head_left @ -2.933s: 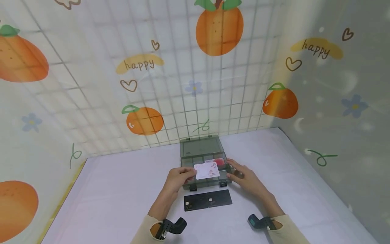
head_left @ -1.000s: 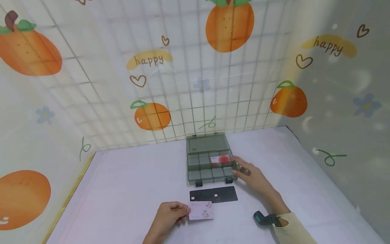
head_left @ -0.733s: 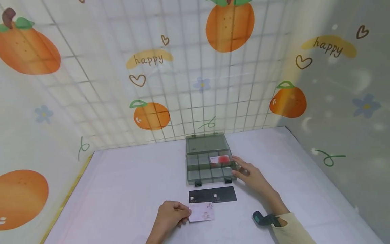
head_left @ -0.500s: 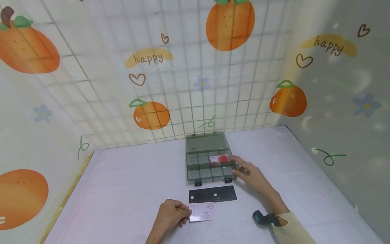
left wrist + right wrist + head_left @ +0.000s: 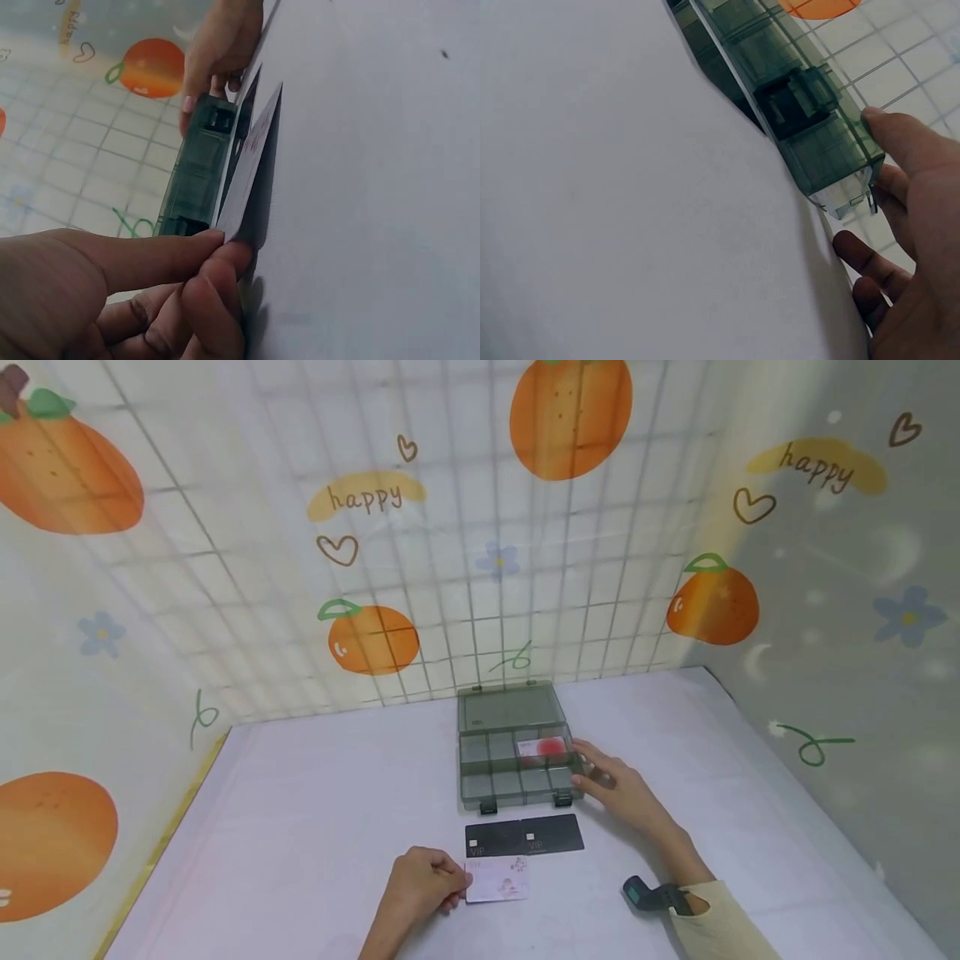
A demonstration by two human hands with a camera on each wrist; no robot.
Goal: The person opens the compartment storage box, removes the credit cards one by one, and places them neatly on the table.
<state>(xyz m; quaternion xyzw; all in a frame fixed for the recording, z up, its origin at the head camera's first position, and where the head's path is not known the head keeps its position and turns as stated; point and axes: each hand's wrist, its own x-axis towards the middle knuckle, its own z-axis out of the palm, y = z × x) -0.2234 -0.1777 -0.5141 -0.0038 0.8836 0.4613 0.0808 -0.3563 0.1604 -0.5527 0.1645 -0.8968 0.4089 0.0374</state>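
Note:
My left hand pinches the left edge of a pale pink card with small floral drawings. In the left wrist view the card tilts slightly up from the table, between thumb and fingers. Just beyond it, two black VIP cards lie side by side. Behind them stands a green see-through compartment box, its lid swung back. A white card with a red spot lies in its back row. My right hand holds the box's right side, thumb on the rim in the right wrist view.
A white cloth covers the table. A printed curtain with oranges rises behind the box and along both sides. A dark wrist camera is strapped to the right wrist.
Since the earliest frame, the left hand has brought the pale pink card from above the box down to the near side of the black cards. The right hand stays at the box.

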